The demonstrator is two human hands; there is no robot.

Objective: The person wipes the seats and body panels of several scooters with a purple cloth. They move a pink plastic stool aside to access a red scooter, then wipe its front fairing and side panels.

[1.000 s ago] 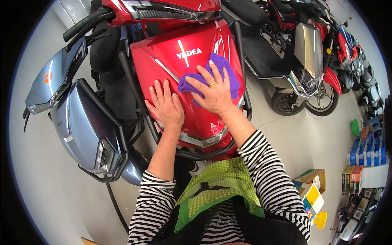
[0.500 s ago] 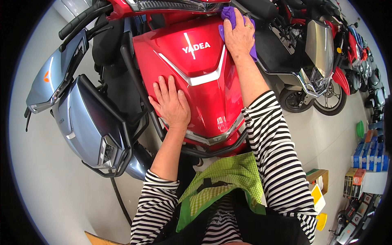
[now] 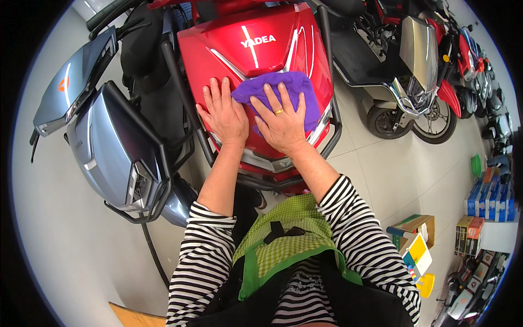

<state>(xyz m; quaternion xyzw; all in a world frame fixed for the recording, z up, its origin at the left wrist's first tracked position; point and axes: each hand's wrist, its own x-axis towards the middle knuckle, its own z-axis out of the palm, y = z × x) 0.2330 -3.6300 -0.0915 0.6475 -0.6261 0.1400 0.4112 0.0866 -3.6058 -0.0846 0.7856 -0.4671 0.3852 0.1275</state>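
A glossy red front panel of an electric scooter (image 3: 218, 38), with silver trim, stands right in front of me. My left hand (image 3: 226, 117) lies flat on its left part, fingers stretched out, holding nothing. Beside it, my right hand (image 3: 283, 122) presses a purple cloth (image 3: 308, 106) against the lower middle of the panel. The right fingers are spread over the cloth and a ring shows on one of them. Part of the cloth is hidden under that hand. Black guard bars (image 3: 333, 71) frame the panel.
A blue-grey scooter (image 3: 111, 147) stands close on the left. On the right is another scooter with a beige front (image 3: 419, 52), and more vehicles line up behind it. An open carton (image 3: 419, 226), blue boxes (image 3: 490, 201) and a yellow container (image 3: 426, 284) are on the right floor.
My right hand has brought the purple cloth from the panel's upper right corner down to its lower middle. My left hand stays on the panel. The view has shifted slightly.
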